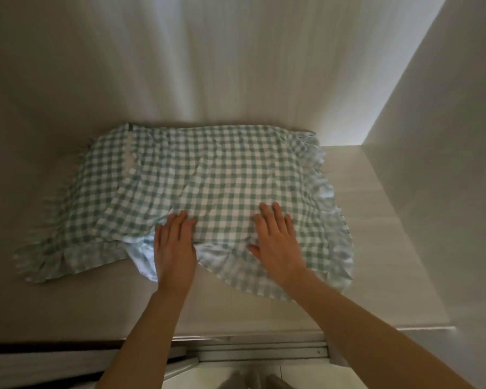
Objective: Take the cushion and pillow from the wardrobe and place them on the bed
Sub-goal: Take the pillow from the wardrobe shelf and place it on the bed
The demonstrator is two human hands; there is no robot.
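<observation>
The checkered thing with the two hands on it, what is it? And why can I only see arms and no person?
The camera sits on the person's head and looks forward and down, so you see only their two bare arms reaching out, not the rest of them. There is just this one picture, from that head camera.

The green-and-white checked pillow with a ruffled edge lies flat on the pale floor of the wardrobe, with the wardrobe's pale walls rising behind and beside it. The left hand and the right hand both rest on the pillow's near edge, palms down and fingers spread. Nothing is lifted yet: the hands press on the pillow rather than close around it. No second cushion shows in this picture.
</observation>
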